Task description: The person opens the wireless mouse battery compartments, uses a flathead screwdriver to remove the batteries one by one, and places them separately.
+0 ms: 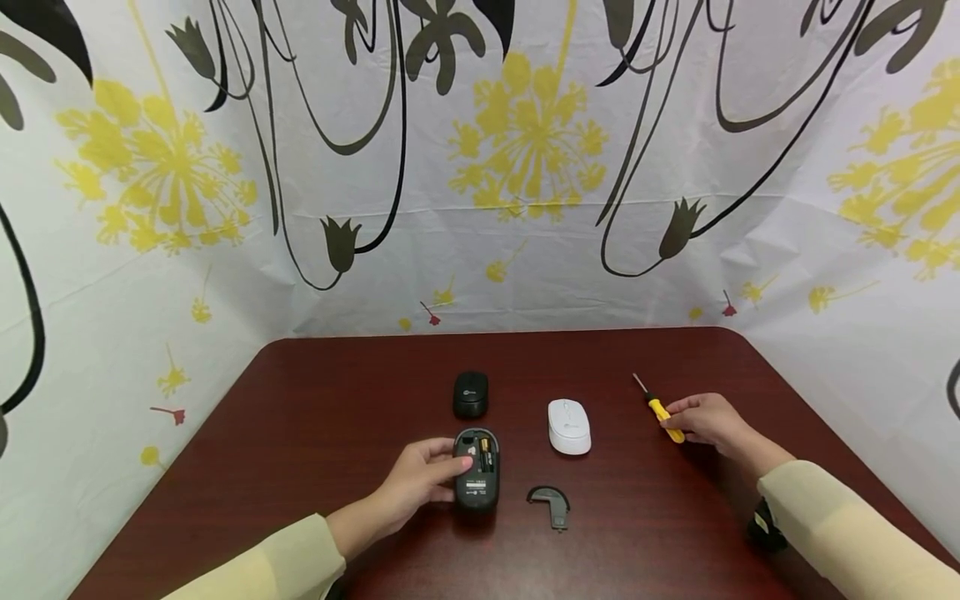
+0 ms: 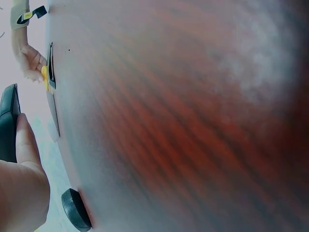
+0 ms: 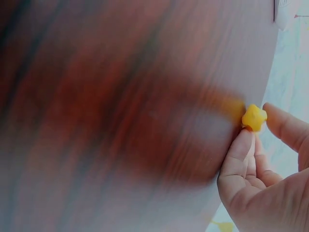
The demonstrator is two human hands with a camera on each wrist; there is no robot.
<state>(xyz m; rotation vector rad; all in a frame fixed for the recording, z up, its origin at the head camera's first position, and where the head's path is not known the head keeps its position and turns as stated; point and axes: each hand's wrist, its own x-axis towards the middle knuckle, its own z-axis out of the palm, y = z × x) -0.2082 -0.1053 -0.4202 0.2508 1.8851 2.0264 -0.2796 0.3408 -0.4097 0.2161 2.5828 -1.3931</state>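
My left hand (image 1: 420, 479) grips a dark computer mouse (image 1: 477, 492) by its left side, thumb across it, a little above the table. The mouse's underside faces up, its battery compartment uncovered and a battery (image 1: 485, 450) showing inside. On the right, my right hand (image 1: 708, 423) pinches the yellow handle of a screwdriver (image 1: 658, 411) between thumb and fingers; its metal tip points away from me. The right wrist view shows the handle's end (image 3: 254, 117) between thumb and forefinger. A grey, hook-shaped battery cover (image 1: 558, 510) lies right of the held mouse.
Behind the held mouse sits a second black mouse (image 1: 471, 393). A white mouse (image 1: 569, 427) stands between my hands. The dark red-brown table (image 1: 360, 383) ends at a flower-printed cloth (image 1: 525, 283) hanging along its back and sides.
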